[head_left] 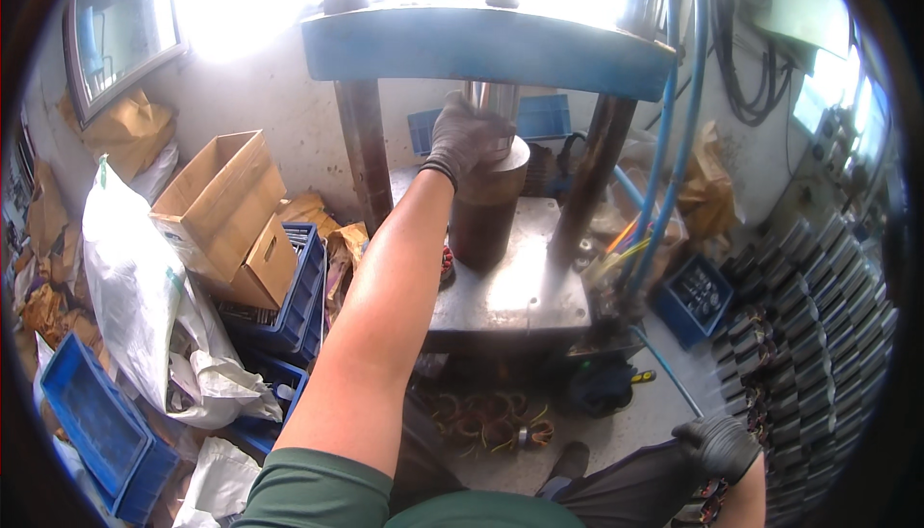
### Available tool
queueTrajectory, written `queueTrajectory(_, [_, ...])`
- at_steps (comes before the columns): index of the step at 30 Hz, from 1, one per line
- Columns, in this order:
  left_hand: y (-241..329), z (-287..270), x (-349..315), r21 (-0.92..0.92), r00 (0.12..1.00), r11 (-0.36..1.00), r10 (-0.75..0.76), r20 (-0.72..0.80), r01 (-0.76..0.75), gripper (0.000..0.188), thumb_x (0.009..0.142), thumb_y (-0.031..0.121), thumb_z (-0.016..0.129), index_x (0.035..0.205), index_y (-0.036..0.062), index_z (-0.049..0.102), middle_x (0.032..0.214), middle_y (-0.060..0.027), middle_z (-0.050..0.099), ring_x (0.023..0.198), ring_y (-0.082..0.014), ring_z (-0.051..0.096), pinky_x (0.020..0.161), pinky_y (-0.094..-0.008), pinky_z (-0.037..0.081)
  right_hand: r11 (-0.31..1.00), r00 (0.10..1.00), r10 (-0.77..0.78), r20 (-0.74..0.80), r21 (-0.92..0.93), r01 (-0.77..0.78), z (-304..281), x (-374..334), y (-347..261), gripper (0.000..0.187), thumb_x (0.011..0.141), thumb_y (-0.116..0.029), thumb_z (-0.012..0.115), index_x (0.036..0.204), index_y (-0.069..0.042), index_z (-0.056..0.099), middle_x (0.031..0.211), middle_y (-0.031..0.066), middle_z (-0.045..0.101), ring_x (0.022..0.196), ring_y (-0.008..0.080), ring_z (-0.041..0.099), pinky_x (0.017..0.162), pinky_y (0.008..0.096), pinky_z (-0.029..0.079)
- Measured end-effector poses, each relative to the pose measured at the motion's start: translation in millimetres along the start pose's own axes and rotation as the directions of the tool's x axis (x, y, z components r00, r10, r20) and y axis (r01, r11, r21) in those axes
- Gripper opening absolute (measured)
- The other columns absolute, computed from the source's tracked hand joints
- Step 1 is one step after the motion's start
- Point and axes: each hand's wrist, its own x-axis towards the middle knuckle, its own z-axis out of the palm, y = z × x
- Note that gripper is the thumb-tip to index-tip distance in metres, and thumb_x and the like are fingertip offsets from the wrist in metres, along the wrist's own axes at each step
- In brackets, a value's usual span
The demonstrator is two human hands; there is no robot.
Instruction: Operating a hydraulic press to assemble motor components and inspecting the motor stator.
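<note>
My left hand (470,131), in a dark grey glove, reaches forward and is closed around a shiny metal cylinder (498,97) below the blue crossbeam (491,45) of a press. Under that hand stands a thick, dark round metal post (486,210) with a bright top face. It rests on the press's steel bed plate (539,287). Part of the cylinder is hidden behind my fingers. Low at the right, my gloved right hand (719,448) is closed at the near end of a thin blue lever (669,374) that slants up toward the press.
Dark columns (361,157) flank the post, with blue hoses (679,133) at the right. Stacked metal cores (808,335) fill the right side beside a blue parts bin (693,299). Wound coils (481,420) lie below the bed. Cardboard boxes (226,206) and a white sack (144,287) crowd the left.
</note>
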Motion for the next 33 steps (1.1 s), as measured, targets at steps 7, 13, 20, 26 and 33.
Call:
queueTrajectory(7, [-1, 0, 0, 0.002, 1.0, 1.0, -0.007, 0.004, 0.007, 0.066, 0.066, 0.026, 0.094, 0.111, -0.0091, 0.06, 0.098, -0.0233, 0.074, 0.09, -0.0286, 0.075, 0.083, -0.0381, 0.06, 0.994, 0.992, 0.106, -0.075, 0.049, -0.102, -2, 0, -6, 0.023, 0.084, -0.013, 0.069, 0.106, -0.011, 0.076, 0.086, 0.0167, 0.072, 0.083, 0.0385, 0.072, 0.074, 0.0486, 0.057])
queueTrajectory(13, [-4, 2, 5, 0.001, 0.999, 0.999, -0.035, 0.013, 0.035, 0.068, 0.064, 0.025, 0.095, 0.112, -0.0095, 0.06, 0.098, -0.0233, 0.074, 0.091, -0.0285, 0.075, 0.084, -0.0378, 0.06, 0.982, 0.989, 0.101, -0.106, 0.172, -0.081, -13, 4, -6, 0.024, 0.085, -0.013, 0.068, 0.107, -0.007, 0.076, 0.087, 0.0198, 0.073, 0.08, 0.0395, 0.071, 0.074, 0.047, 0.057])
queueTrajectory(20, [2, 3, 0, 0.032, 0.999, 0.999, -0.026, -0.03, 0.027, 0.074, 0.064, 0.027, 0.095, 0.116, -0.0096, 0.057, 0.101, -0.0227, 0.073, 0.093, -0.0282, 0.074, 0.084, -0.0359, 0.059, 0.998, 0.816, 0.042, -0.577, 0.063, -0.007, -45, 41, -17, 0.021, 0.085, -0.005, 0.069, 0.106, -0.002, 0.072, 0.081, 0.0178, 0.069, 0.074, 0.0365, 0.069, 0.072, 0.0426, 0.055])
queueTrajectory(26, [5, 7, 0, 0.001, 1.0, 1.0, 0.01, -0.019, -0.01, 0.091, 0.069, 0.034, 0.087, 0.136, -0.0078, 0.041, 0.12, -0.0212, 0.065, 0.111, -0.0271, 0.068, 0.094, -0.0342, 0.055, 0.996, 0.609, 0.06, -0.791, 0.085, 0.011, -114, 127, 12, 0.038, 0.101, -0.033, 0.066, 0.114, 0.003, 0.069, 0.094, 0.0219, 0.068, 0.083, 0.0357, 0.069, 0.078, 0.0429, 0.054])
queueTrajectory(33, [5, 4, 1, 0.066, 0.998, 0.997, 0.042, -0.054, -0.039, 0.102, 0.068, 0.036, 0.088, 0.146, -0.0041, 0.037, 0.129, -0.0248, 0.064, 0.117, -0.0316, 0.068, 0.099, -0.0377, 0.055, 0.991, 0.527, 0.015, -0.85, -0.056, -0.119, -139, 186, 41, 0.068, 0.101, -0.057, 0.061, 0.136, 0.001, 0.065, 0.113, 0.0222, 0.07, 0.111, 0.0382, 0.066, 0.098, 0.0467, 0.05])
